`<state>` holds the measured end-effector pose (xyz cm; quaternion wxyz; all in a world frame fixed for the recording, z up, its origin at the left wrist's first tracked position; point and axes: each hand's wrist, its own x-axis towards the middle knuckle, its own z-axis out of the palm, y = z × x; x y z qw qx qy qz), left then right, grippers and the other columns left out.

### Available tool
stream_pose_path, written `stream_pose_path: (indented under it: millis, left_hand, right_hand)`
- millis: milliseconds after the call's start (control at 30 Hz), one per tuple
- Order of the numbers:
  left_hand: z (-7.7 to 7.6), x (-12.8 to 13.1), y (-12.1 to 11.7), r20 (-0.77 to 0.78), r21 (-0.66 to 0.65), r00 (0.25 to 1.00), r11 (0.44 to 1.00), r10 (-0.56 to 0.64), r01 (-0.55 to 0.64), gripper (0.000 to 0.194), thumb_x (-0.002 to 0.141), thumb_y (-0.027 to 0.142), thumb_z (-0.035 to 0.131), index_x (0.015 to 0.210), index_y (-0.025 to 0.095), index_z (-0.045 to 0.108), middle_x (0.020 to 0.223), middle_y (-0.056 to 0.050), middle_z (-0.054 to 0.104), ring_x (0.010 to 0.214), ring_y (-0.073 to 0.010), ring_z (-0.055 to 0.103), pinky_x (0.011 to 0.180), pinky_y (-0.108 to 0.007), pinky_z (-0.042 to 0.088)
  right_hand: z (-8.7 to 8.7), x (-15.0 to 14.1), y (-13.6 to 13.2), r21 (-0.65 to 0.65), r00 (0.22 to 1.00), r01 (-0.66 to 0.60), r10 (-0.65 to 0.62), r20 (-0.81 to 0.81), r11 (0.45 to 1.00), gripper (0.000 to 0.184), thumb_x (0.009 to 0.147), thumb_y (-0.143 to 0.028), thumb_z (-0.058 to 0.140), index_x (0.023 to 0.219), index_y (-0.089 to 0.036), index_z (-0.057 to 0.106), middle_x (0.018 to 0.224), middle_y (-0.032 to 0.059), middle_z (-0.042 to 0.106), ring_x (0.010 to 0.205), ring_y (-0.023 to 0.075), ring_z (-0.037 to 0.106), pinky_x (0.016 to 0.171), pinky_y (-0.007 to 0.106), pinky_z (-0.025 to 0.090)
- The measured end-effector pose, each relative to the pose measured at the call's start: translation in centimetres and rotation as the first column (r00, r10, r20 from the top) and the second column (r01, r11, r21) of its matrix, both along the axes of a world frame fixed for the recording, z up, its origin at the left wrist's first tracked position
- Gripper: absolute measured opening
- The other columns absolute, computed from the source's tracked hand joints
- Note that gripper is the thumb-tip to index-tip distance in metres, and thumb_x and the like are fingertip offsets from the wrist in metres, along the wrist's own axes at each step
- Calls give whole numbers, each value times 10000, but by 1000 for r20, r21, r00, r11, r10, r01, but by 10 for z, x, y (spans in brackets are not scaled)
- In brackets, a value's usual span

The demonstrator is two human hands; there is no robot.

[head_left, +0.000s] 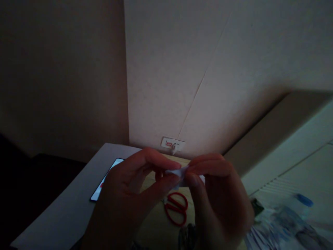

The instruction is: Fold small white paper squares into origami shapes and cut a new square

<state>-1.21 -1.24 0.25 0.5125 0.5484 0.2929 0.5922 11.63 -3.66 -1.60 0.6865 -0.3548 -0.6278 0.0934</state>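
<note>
Between my two hands is a small piece of white paper (181,171), pinched at both ends and partly covered by the fingers. My left hand (137,187) grips its left side between thumb and forefinger. My right hand (215,194) holds the right side the same way, and a bit of the paper shows past the right fingers. Under the hands, a pair of scissors with red handles (177,209) lies on the wooden tabletop (153,222); its blades are hidden behind my left hand.
A phone with a lit screen (100,189) lies on a white surface (65,201) at left. A wall socket (173,143) with a plug sits behind the table. Clear plastic with a blue cap (304,200) lies at lower right, beside a padded edge (281,125).
</note>
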Motion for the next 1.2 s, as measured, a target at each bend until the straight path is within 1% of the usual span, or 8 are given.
stream_pose_path:
  millis: [233, 367, 433, 600, 767, 900, 1100, 1200]
  left_hand:
    - [1, 2, -2, 2, -44, 999, 998, 43, -42, 226, 676, 61, 764, 659, 279, 709, 631, 94, 676, 618, -80, 635, 581, -107, 532]
    - [2, 5, -5, -30, -91, 997, 993, 68, -71, 175, 698, 105, 739, 648, 263, 682, 632, 77, 657, 619, -94, 616, 585, -144, 528]
    - [2, 6, -6, -24, -92, 997, 993, 77, -79, 166, 698, 117, 737, 644, 257, 666, 633, 77, 655, 623, -96, 618, 594, -152, 530]
    - [1, 4, -4, -40, -23, 992, 992, 121, -122, 175, 707, 94, 711, 655, 250, 651, 607, 87, 630, 605, -85, 611, 590, -140, 521]
    - [0, 2, -2, -140, 57, 980, 989, 141, -134, 169, 725, 98, 697, 699, 256, 643, 659, 82, 641, 637, -88, 613, 598, -137, 513]
    - [0, 4, -4, -207, 75, 956, 978, 208, -196, 139, 735, 134, 690, 738, 267, 648, 696, 65, 640, 662, -120, 617, 624, -194, 518]
    - [2, 6, -3, -182, 20, 971, 988, 153, -152, 146, 720, 155, 709, 780, 268, 639, 716, 53, 644, 673, -139, 619, 626, -220, 509]
    - [1, 5, -2, -162, 4, 976, 989, 146, -147, 155, 722, 147, 705, 786, 270, 638, 723, 59, 644, 683, -132, 620, 649, -216, 515]
  right_hand:
    - [2, -4, -1, -37, 998, 28, -30, -50, 999, 207, 843, -28, 652, 877, -231, 629, 809, -46, 627, 754, 97, 580, 638, 198, 460]
    - [4, -3, -1, -112, 993, -15, 2, -115, 994, 195, 856, -75, 659, 922, -257, 638, 807, -46, 634, 719, 102, 595, 625, 196, 485]
    - [6, -1, -1, -161, 996, -37, 24, -84, 986, 144, 873, -115, 652, 905, -255, 646, 811, -39, 631, 716, 108, 599, 619, 211, 488]
    - [8, -1, -1, -181, 1000, 3, -1, 11, 984, 146, 888, -125, 617, 785, -227, 613, 754, -41, 587, 707, 106, 569, 615, 227, 452]
    - [5, -6, -3, -176, 998, 67, -65, 19, 982, 162, 898, -111, 577, 792, -233, 578, 777, -37, 564, 732, 110, 552, 579, 226, 424]
    - [5, -4, -2, -163, 995, 83, -73, 70, 983, 152, 892, -108, 573, 807, -234, 581, 773, -39, 562, 731, 108, 547, 594, 226, 430]
    - [5, -1, -1, -185, 995, 88, -77, 68, 979, 169, 906, -121, 578, 772, -224, 579, 744, -44, 572, 706, 103, 545, 594, 237, 422]
    - [6, 1, -1, -202, 998, 52, -43, 52, 978, 154, 915, -155, 592, 777, -224, 602, 741, -47, 589, 702, 102, 563, 606, 236, 434]
